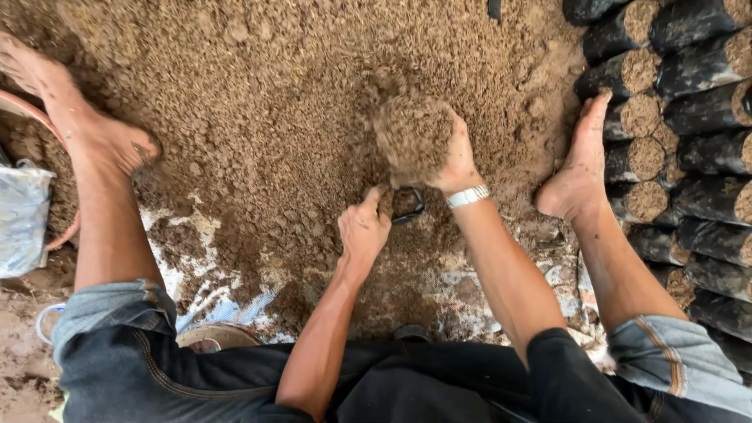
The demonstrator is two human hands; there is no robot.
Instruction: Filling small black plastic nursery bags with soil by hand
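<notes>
Rolled jeans [117, 313] and our bare knees framed the view, legs spread wide so both hands could work in the gap between them. Our left hand [364, 229] was curled, thumb and fingers pinched on the rim of a small black bag [407, 204], apparently holding its mouth open and upright just below the other hand. Our right hand [439, 153], with a metal watch [468, 196] at the wrist, was cupped and closed around a heaped scoop of soil [409, 133], held right above the bag's mouth, so that what fell would drop in rather than beside it. We could not tell how full the bag was, since the hands hid most of it. Beyond both hands lay the soil heap [258, 102], within easy reach, spilling onto pale sheeting [196, 290] nearer us. Off to the right of the right hand, past our right foot [576, 168], filled black bags [689, 133] lay stacked on their sides, soil showing at their open ends. Far left of the left hand, by our left foot [86, 117], sat a clear plastic bag [22, 215].
</notes>
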